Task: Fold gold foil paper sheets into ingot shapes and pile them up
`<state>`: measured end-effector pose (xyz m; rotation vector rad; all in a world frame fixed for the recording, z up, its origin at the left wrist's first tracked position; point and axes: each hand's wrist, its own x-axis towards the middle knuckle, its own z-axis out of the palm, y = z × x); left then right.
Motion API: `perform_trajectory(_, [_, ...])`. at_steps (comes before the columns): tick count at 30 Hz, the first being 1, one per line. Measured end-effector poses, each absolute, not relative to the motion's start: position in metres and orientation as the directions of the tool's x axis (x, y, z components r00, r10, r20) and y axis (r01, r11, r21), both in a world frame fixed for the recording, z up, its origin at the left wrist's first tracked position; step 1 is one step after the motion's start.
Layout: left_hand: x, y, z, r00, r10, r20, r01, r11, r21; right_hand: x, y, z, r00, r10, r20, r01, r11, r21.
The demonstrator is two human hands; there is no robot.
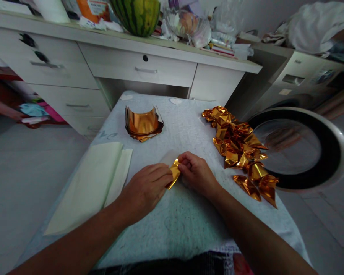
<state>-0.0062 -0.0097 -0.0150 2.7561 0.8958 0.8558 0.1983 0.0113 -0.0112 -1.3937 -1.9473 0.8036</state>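
Between my hands is a small folded piece of gold foil paper [174,173], just above the cloth-covered table. My left hand [149,185] grips its left side, the fingers curled over it. At its upper right end my right hand [197,172] pinches the foil between thumb and fingers. A curved stack of gold foil sheets [143,123] stands beyond my left hand. To the right lies a heap of folded gold foil pieces [237,141], with several at its near end. Pale yellow paper sheets [86,183] are spread beside my left forearm.
The table has a pale blue cloth [177,229]. Behind it stands a white drawer cabinet [140,68] carrying a watermelon [139,15] and plastic bags [189,25]. At the right, a washing machine's round door [336,152] hangs open close to the table edge.
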Motion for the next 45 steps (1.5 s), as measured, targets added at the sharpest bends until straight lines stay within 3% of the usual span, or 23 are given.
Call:
perform_trajectory(3, [-0.004, -0.012, -0.013, 0.675, 0.582, 0.453, 0.494, -0.813, 0.308, 0.198, 0.01, -0.009, -0.336, 0.924, 0.184, 0.713, 0.377, -0.592])
perform_trajectory(6, [-0.005, -0.014, -0.013, 0.675, 0.587, 0.448, 0.493, -0.81, 0.318, 0.198, 0.011, -0.009, -0.376, 0.908, 0.186, 0.751, 0.416, -0.512])
perform_trajectory(15, [-0.006, -0.015, -0.016, 0.655, 0.601, 0.458, 0.499, -0.799, 0.335, 0.197, 0.006, -0.001, -0.572, 0.802, 0.173, 0.611, 0.557, -0.563])
perform_trajectory(22, [-0.003, -0.017, -0.013, 0.613, 0.67, 0.418, 0.614, -0.737, 0.28, 0.199, 0.0, 0.007, -0.635, 0.766, 0.1, 0.611, 0.577, -0.542])
perform_trajectory(25, [-0.003, -0.018, -0.007, 0.623, 0.703, 0.342, 0.629, -0.711, 0.315, 0.199, 0.0, 0.004, -0.631, 0.77, 0.093, 0.615, 0.569, -0.546])
perform_trajectory(28, [-0.015, -0.021, 0.004, 0.636, 0.751, 0.178, 0.666, -0.651, 0.364, 0.198, 0.001, 0.002, -0.612, 0.786, 0.083, 0.637, 0.553, -0.538])
perform_trajectory(30, [-0.032, -0.025, 0.012, 0.549, 0.827, 0.119, 0.775, -0.557, 0.297, 0.198, 0.001, 0.001, -0.608, 0.79, 0.077, 0.645, 0.548, -0.533])
perform_trajectory(33, [-0.062, -0.031, 0.023, 0.317, 0.936, 0.156, 0.941, -0.331, 0.075, 0.197, 0.001, 0.0, -0.608, 0.791, 0.075, 0.647, 0.548, -0.531])
perform_trajectory(36, [-0.083, -0.036, 0.028, 0.112, 0.988, 0.107, 0.992, -0.105, -0.07, 0.197, 0.0, 0.001, -0.605, 0.792, 0.081, 0.647, 0.549, -0.528])
perform_trajectory(45, [-0.081, -0.036, 0.034, -0.128, 0.979, -0.156, 0.992, 0.126, -0.021, 0.197, 0.001, 0.001, -0.605, 0.792, 0.084, 0.648, 0.551, -0.526])
